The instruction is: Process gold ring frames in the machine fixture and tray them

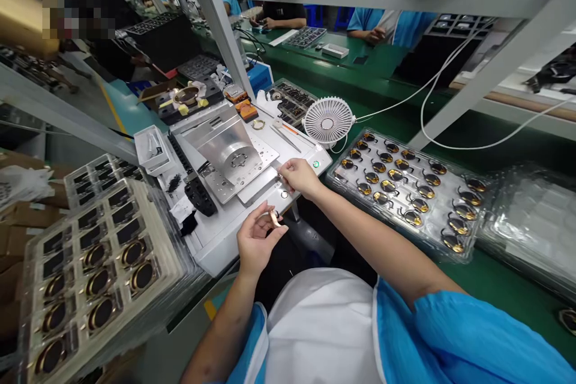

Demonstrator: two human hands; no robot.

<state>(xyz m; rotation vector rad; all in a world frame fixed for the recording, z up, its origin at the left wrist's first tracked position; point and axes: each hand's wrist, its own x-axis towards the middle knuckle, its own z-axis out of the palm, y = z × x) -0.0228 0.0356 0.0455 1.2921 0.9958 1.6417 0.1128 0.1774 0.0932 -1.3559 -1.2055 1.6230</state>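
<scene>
My left hand [260, 239] pinches a small gold-coloured ring-shaped case [274, 218] between thumb and fingers, in front of the white work base. The case is seen nearly edge-on, with something dark beside it. My right hand [299, 177] is at the right edge of the flat metal plate [257, 187], its fingers closed together. Whatever lies between those fingertips is hidden. Behind the hands stands a metal fixture with a round hub [238, 159]. A green-lit button [316, 164] sits on the base to the right of my right hand.
At left, stacked trays [148, 216] hold round gold-rimmed parts. Another clear tray [335, 183] at right carries many small gold-and-black parts with leads. A white fan [329, 122], tweezers [288, 139] and a loose gold ring [258, 125] are behind. Co-workers sit across the green bench.
</scene>
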